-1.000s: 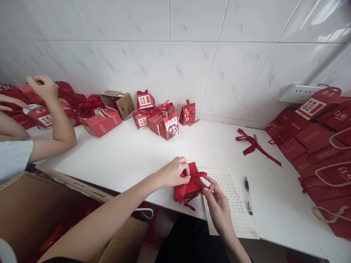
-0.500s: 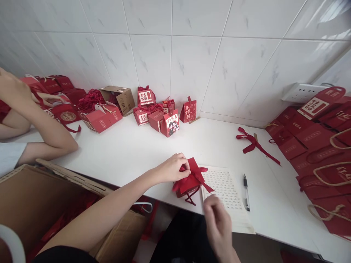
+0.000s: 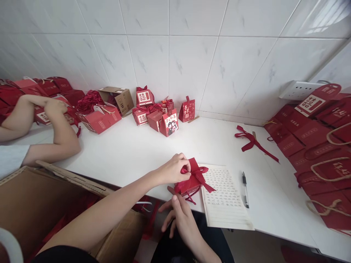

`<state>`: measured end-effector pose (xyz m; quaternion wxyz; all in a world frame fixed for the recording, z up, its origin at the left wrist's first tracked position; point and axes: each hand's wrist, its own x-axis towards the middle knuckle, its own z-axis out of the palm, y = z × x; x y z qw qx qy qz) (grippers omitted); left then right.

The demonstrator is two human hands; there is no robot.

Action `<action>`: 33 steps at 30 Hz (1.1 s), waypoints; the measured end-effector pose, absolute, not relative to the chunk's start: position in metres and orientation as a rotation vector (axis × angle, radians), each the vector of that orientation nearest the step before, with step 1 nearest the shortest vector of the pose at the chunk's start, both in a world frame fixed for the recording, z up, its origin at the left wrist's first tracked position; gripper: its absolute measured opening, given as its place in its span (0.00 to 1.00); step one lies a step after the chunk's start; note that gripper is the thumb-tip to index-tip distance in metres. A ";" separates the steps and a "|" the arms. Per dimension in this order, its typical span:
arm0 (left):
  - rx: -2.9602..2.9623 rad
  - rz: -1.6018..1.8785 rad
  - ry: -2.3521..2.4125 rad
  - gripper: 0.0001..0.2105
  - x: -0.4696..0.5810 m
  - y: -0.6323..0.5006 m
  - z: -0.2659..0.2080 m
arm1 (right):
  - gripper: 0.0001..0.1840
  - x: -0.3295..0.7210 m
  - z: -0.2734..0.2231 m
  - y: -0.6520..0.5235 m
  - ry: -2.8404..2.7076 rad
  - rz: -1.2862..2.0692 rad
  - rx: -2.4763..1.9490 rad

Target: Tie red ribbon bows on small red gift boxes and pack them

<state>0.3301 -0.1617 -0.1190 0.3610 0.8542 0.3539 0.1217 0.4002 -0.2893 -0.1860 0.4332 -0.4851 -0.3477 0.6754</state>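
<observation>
A small red gift box with a ribbon bow on it rests at the table's front edge. My left hand pinches the ribbon at the bow's left side, its fingers closed. Just below the box's near left corner, my right hand has its fingers spread and holds nothing; a fingertip reaches up by the box's side, and whether it touches cannot be made out. A dark red twisted cord hangs from the box's near side. The lined notebook with handwriting lies right beside the box.
Several finished boxes stand by the wall. A loose ribbon and a pen lie to the right. Red boxes are stacked at far right. A cardboard carton stands front left. Another person's arms rest at left.
My right hand has moved left from over the notebook's lower edge to below the box, and its fingers have spread. My left hand keeps its pinch. The other person's hands have come together.
</observation>
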 end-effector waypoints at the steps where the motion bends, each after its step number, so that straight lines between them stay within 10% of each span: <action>1: 2.192 0.306 0.913 0.01 0.330 -0.162 -0.118 | 0.47 0.399 -0.185 -0.290 -0.807 1.699 -1.175; 33: 2.229 0.348 0.888 0.04 0.339 -0.166 -0.128 | 0.25 0.439 -0.180 -0.279 -1.613 1.383 -1.240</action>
